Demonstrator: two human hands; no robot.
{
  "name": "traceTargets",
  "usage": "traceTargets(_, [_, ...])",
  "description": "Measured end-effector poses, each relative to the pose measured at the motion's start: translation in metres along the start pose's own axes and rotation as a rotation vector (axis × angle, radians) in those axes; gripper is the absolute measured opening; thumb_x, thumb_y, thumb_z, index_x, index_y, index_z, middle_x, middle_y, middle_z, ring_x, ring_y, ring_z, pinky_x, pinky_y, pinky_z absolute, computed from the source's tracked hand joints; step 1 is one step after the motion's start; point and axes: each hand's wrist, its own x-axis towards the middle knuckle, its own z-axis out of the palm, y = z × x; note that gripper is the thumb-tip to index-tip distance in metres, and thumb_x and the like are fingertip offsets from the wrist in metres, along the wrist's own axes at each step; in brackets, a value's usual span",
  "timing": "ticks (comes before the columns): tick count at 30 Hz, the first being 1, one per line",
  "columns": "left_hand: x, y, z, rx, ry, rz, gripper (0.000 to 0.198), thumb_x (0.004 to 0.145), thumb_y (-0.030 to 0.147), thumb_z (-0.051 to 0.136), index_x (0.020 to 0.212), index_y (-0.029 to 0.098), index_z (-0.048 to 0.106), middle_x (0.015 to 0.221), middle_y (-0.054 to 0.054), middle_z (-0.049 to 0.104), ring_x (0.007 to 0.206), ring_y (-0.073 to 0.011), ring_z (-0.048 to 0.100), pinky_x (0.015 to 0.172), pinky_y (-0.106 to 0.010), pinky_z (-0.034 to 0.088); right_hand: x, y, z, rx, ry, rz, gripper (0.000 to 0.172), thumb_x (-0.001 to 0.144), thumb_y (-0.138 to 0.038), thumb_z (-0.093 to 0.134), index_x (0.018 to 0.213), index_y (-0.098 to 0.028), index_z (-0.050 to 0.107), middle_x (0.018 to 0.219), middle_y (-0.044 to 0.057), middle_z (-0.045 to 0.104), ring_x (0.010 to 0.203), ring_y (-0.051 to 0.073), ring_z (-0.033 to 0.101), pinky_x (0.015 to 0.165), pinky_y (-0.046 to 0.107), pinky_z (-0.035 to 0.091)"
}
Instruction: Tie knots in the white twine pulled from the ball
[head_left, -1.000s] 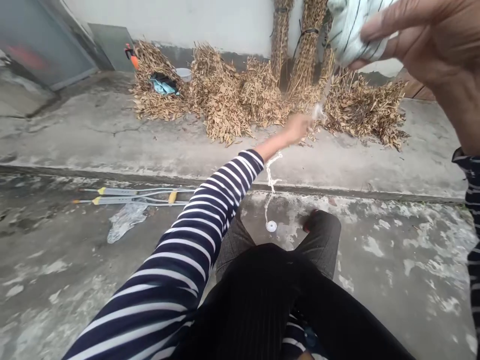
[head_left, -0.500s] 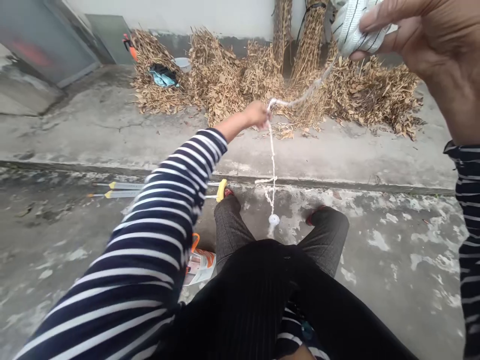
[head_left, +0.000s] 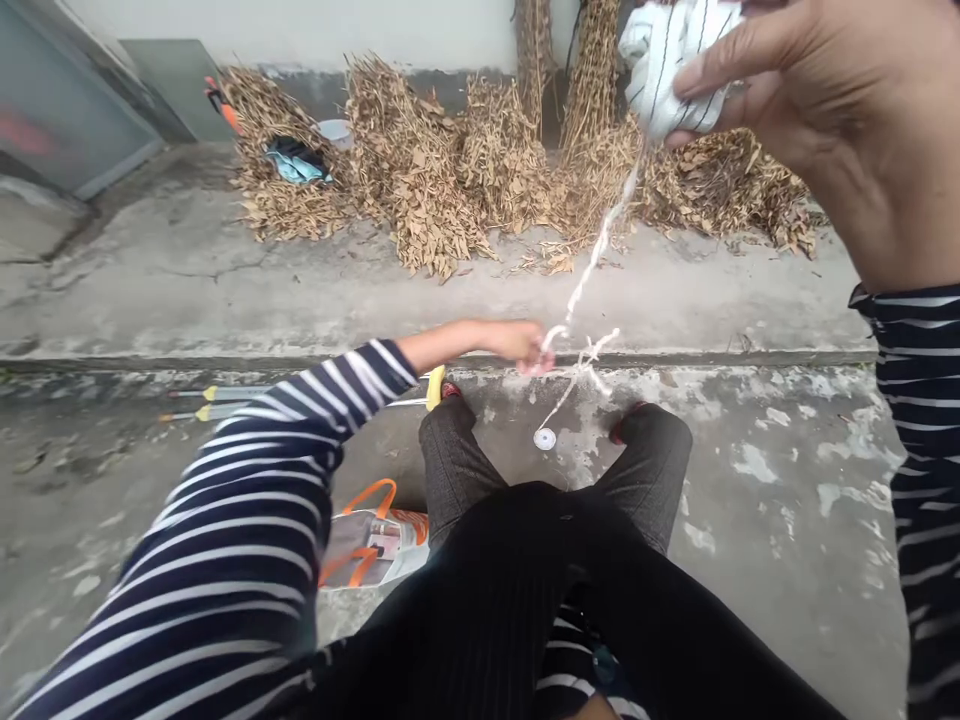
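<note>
High at the upper right, my right hand (head_left: pixel 817 110) is closed on a white bundle of woven strap (head_left: pixel 667 75) with dark stitched lines. A twisted white cord (head_left: pixel 596 255) runs down from this bundle to my left hand (head_left: pixel 525 345), whose slightly blurred fingers are closed on it. Just right of those fingers, loose knotted cord ends (head_left: pixel 596 360) stick out. A thinner length leads down to a small white disc (head_left: pixel 545 439) with a dark centre, low between my legs; whether it touches the ground I cannot tell.
Dried plant bundles (head_left: pixel 427 170) line the wall behind a concrete ledge (head_left: pixel 300 290). By my left foot lie poles with a yellow handle (head_left: pixel 435 388). A bag with orange handles (head_left: pixel 382 540) stands beside my left leg. A dark and blue cloth (head_left: pixel 298 160) lies on the plants.
My left hand has moved down along the cord, and the cord above it is now straighter. The knotted ends have swung right. The view has shifted slightly, bringing more of the bag into sight.
</note>
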Motion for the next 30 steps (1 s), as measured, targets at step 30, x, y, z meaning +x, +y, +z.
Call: traceTargets(30, [0.014, -0.091, 0.016, -0.018, 0.202, -0.065, 0.022, 0.074, 0.022, 0.076, 0.094, 0.016, 0.080, 0.103, -0.008, 0.082, 0.106, -0.0255, 0.074, 0.096, -0.033, 0.057, -0.011, 0.067, -0.017, -0.154, -0.140, 0.327, 0.025, 0.068, -0.001, 0.080, 0.089, -0.015, 0.079, 0.097, 0.008, 0.080, 0.082, 0.019, 0.079, 0.068, 0.031, 0.070])
